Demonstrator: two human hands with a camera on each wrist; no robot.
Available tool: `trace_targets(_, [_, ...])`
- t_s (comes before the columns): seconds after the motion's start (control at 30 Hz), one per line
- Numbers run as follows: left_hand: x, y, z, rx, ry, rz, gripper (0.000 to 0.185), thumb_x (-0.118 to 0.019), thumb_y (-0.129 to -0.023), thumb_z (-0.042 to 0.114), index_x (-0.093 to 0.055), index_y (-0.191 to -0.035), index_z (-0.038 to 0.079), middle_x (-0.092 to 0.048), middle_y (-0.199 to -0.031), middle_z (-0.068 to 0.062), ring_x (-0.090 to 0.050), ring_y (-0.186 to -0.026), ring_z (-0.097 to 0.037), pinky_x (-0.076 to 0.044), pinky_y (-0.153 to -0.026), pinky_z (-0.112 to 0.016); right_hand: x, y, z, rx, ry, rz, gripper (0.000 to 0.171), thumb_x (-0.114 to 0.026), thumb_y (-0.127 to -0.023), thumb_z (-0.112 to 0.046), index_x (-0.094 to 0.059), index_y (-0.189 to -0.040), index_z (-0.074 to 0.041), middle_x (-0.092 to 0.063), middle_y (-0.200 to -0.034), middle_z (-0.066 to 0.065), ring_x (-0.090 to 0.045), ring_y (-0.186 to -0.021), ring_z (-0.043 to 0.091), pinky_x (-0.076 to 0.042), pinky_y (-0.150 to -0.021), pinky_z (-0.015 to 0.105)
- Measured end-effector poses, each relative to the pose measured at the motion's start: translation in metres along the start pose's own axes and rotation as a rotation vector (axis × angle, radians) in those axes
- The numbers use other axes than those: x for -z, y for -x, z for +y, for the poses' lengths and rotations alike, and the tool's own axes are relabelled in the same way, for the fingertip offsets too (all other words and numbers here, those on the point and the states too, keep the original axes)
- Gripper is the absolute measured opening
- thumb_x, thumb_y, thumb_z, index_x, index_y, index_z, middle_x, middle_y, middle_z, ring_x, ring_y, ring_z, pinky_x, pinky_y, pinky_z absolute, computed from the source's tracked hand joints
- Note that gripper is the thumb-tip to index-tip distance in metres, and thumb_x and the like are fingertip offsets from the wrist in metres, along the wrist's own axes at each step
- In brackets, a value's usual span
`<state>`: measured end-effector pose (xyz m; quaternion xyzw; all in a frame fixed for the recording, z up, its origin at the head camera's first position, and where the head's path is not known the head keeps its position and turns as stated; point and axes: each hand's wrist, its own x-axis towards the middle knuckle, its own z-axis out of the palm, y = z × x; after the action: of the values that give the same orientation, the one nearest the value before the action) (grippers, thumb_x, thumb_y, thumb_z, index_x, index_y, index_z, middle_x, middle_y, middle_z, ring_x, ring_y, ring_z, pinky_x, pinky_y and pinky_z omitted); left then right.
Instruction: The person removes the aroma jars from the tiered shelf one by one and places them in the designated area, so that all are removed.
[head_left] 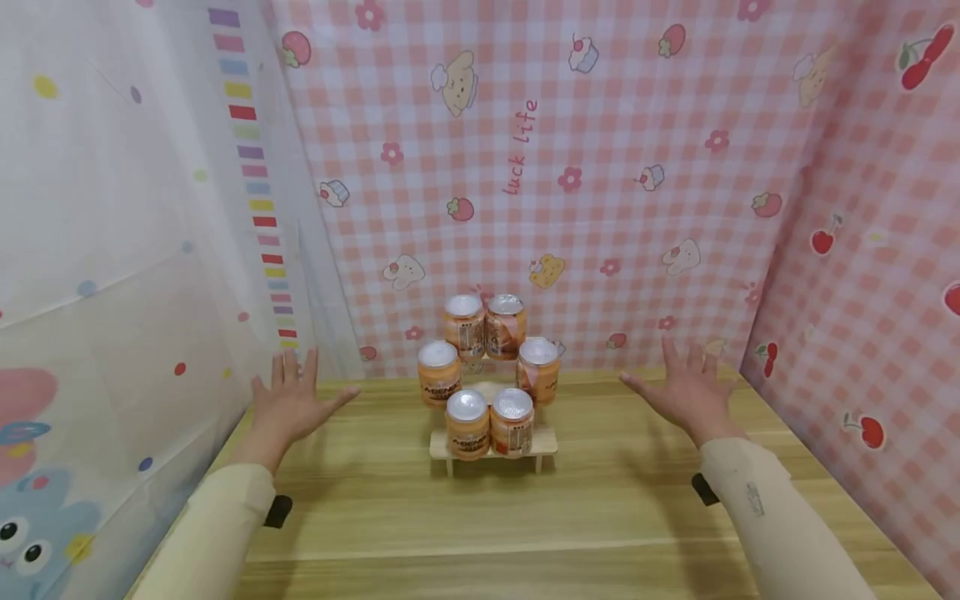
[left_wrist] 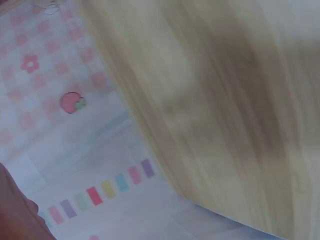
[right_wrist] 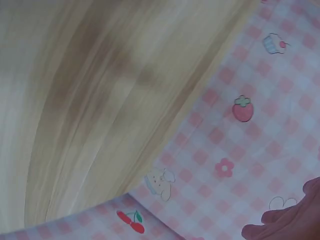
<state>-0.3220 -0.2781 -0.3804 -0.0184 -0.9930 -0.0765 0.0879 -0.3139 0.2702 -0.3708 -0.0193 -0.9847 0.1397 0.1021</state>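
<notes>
Pink gingham backdrop (head_left: 600, 125), wooden surface (head_left: 600, 517). We note six cans (head_left: 487, 375) tiered on a small rack (head_left: 493, 446) (stepped, labels visible); left hand (head_left: 288, 404) and right hand (head_left: 690, 392) hover splayed, each grip wide, holding nothing.

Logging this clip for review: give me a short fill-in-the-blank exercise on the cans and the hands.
1. The wooden stand carries ____ orange cans.
2. The left hand and right hand both have fingers spread and hold ____.
3. The cans stand ____ the two hands.
4. The wall behind the cans is pink and ____ checked.

Missing words: six; nothing; between; white
</notes>
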Motion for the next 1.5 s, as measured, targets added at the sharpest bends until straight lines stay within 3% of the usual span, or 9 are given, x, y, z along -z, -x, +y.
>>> trace_targets(0.33, [0.020, -0.016, 0.030, 0.039, 0.259, -0.003, 0.104, -0.030, -0.078, 0.077, 0.006, -0.144, 0.005, 0.009, -0.144, -0.030, 0.012, -0.130, -0.045, 0.004, -0.092, -0.068, 0.006, 0.000, -0.018, -0.067, -0.249, -0.074, 0.100, -0.030, -0.079, -0.075, 0.008, -0.144, -0.009, 0.013, -0.141, 0.034, 0.000, -0.124, 0.057, -0.009, -0.085, 0.075])
trace_targets(0.57, [0.031, -0.024, 0.054, 0.028, 0.457, -0.027, 0.101, -0.028, -0.078, 0.077, 0.012, -0.144, 0.011, 0.007, -0.147, -0.022, 0.008, -0.132, -0.041, 0.001, -0.095, -0.066, -0.003, 0.008, -0.022, -0.101, -0.480, -0.133, 0.097, -0.036, -0.082, -0.069, 0.006, -0.145, -0.008, -0.004, -0.144, 0.030, -0.008, -0.128, 0.049, -0.015, -0.098, 0.061])
trace_targets(0.6, [0.033, -0.026, 0.058, 0.017, 0.491, -0.012, 0.100, -0.029, -0.078, 0.076, 0.011, -0.144, 0.012, 0.005, -0.148, -0.021, 0.005, -0.133, -0.040, -0.001, -0.097, -0.065, -0.004, 0.009, -0.023, -0.115, -0.503, -0.142, 0.097, -0.036, -0.082, -0.069, 0.006, -0.145, -0.009, -0.005, -0.145, 0.029, -0.010, -0.129, 0.048, -0.016, -0.099, 0.060])
trace_targets(0.7, [0.038, -0.032, 0.069, -0.009, 0.609, -0.006, 0.100, -0.032, -0.078, 0.075, 0.012, -0.144, 0.014, 0.002, -0.148, -0.020, -0.027, -0.128, -0.038, -0.008, -0.101, -0.059, -0.010, 0.013, -0.027, -0.144, -0.564, -0.149, 0.094, -0.036, -0.083, -0.068, 0.001, -0.145, -0.008, -0.014, -0.143, 0.030, -0.019, -0.127, 0.046, -0.023, -0.097, 0.058])
trace_targets(0.83, [0.043, -0.038, 0.079, -0.020, 0.773, -0.021, 0.101, -0.036, -0.078, 0.074, 0.012, -0.144, 0.016, 0.000, -0.148, -0.020, -0.056, -0.100, -0.038, -0.020, -0.102, -0.051, -0.022, 0.020, -0.036, -0.188, -0.708, -0.155, 0.087, -0.040, -0.087, -0.060, -0.007, -0.145, -0.005, -0.025, -0.139, 0.028, -0.030, -0.123, 0.043, -0.032, -0.093, 0.055])
trace_targets(0.97, [0.049, -0.040, 0.087, -0.011, 0.892, -0.059, 0.099, -0.040, -0.077, 0.074, 0.010, -0.145, 0.021, 0.000, -0.149, -0.017, -0.040, -0.118, -0.042, -0.025, -0.100, -0.051, -0.041, 0.027, -0.051, -0.269, -0.905, -0.171, 0.077, -0.046, -0.090, -0.050, -0.016, -0.143, -0.003, -0.034, -0.135, 0.027, -0.040, -0.118, 0.040, -0.040, -0.089, 0.049])
trace_targets(1.13, [0.056, -0.047, 0.099, 0.017, 0.959, -0.053, 0.097, -0.045, -0.076, 0.072, 0.000, -0.146, 0.023, -0.012, -0.148, -0.015, -0.015, -0.133, -0.032, -0.020, -0.102, -0.052, -0.070, 0.038, -0.075, -0.374, -1.092, -0.220, 0.064, -0.051, -0.092, -0.038, -0.027, -0.138, -0.002, -0.044, -0.126, 0.027, -0.053, -0.102, 0.036, -0.047, -0.077, 0.042])
trace_targets(1.33, [0.061, -0.056, 0.120, -0.003, 1.059, -0.026, 0.098, -0.055, -0.071, 0.069, -0.014, -0.146, 0.021, -0.027, -0.144, -0.011, -0.025, -0.130, -0.027, -0.023, -0.102, -0.048, -0.101, 0.051, -0.096, -0.448, -1.239, -0.267, 0.058, -0.055, -0.091, -0.029, -0.032, -0.134, 0.003, -0.051, -0.116, 0.027, -0.060, -0.082, 0.027, -0.049, -0.065, 0.034])
trace_targets(1.5, [0.056, -0.060, 0.132, -0.011, 1.116, -0.064, 0.087, -0.061, -0.076, 0.058, -0.020, -0.145, 0.023, -0.031, -0.143, -0.009, -0.032, -0.127, -0.027, -0.026, -0.100, -0.048, -0.117, 0.060, -0.105, -0.471, -1.363, -0.255, 0.051, -0.058, -0.089, -0.015, -0.036, -0.129, 0.009, -0.058, -0.098, 0.018, -0.059, -0.066, 0.016, -0.050, -0.058, 0.028])
